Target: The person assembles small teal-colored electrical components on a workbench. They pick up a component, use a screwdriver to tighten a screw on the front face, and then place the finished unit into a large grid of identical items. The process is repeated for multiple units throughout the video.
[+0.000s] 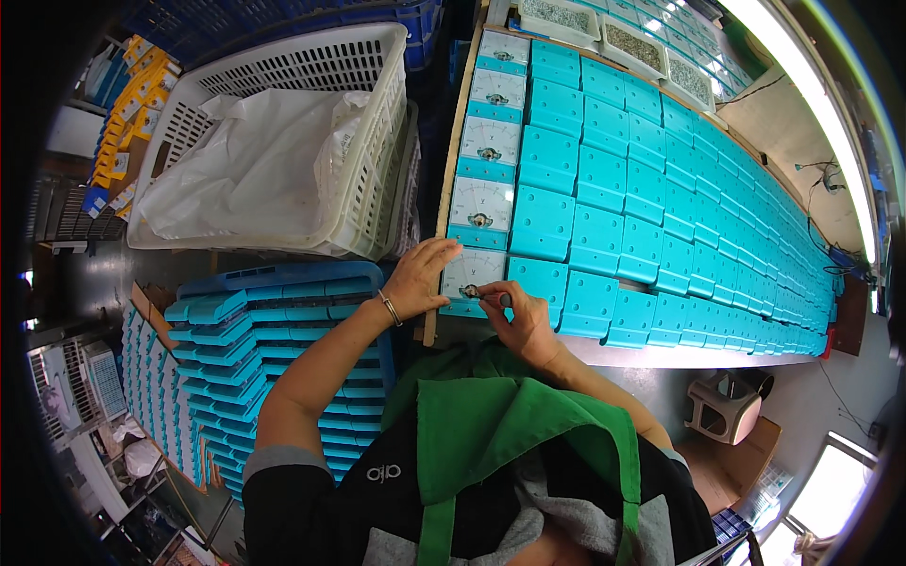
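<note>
Steadying white-faced meter (469, 276) at surface's (623, 355) near left corner, left hand (418, 276) spread flat | right hand (521, 319) pinching small tool (488, 295) at dial

Top: black short-sleeved shirt (311, 509), the sleeve ending above the elbow, with a grey band at the cuff.
Mark: a small white logo (383, 472) on the shirt's left chest side.
Apron: bright green apron (510, 429), its bib wide and creased, with straps running down over the shirt.
Under layer: grey cloth (528, 528) shows below the apron, perhaps a lining; the fisheye rim makes it hard to tell.
Left hand (420, 274): bare, a thin metal bangle (390, 308) at the wrist.
Right hand (524, 321): bare, no ring or watch visible.
Forearms: both uncovered.
</note>
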`<state>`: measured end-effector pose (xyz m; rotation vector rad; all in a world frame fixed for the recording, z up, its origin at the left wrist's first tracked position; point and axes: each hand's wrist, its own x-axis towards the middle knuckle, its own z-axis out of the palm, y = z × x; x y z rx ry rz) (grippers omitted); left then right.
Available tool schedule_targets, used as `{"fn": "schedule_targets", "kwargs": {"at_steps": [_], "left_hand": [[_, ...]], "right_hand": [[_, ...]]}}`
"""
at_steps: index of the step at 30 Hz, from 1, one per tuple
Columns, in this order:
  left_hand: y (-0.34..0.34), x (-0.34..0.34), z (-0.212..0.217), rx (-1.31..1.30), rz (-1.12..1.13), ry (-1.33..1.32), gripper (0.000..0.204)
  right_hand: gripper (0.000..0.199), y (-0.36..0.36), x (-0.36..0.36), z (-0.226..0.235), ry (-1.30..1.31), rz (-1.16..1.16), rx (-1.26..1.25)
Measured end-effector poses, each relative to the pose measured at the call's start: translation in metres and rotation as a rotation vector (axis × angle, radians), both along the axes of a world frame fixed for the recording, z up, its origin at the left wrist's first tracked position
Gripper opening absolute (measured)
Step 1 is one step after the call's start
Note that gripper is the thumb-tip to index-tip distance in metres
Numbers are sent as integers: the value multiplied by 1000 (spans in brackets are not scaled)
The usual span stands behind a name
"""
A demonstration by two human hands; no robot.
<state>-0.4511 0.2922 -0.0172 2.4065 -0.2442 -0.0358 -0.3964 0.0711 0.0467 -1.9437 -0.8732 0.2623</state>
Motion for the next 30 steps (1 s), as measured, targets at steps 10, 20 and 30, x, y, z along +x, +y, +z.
{"fn": "schedule_targets", "kwargs": {"at_steps": [10,20,30], "left_hand": [[1,6,7,44,-30,-39,91],[-70,30,59,238,-258,-151,62],[1,82,22,163,-26,-172,66]], "right_hand": [[22,4,2,1,-9,25,12],[20,-28,59,35,176,-302,320],[21,-32,71,22,268,-351,421]]}}
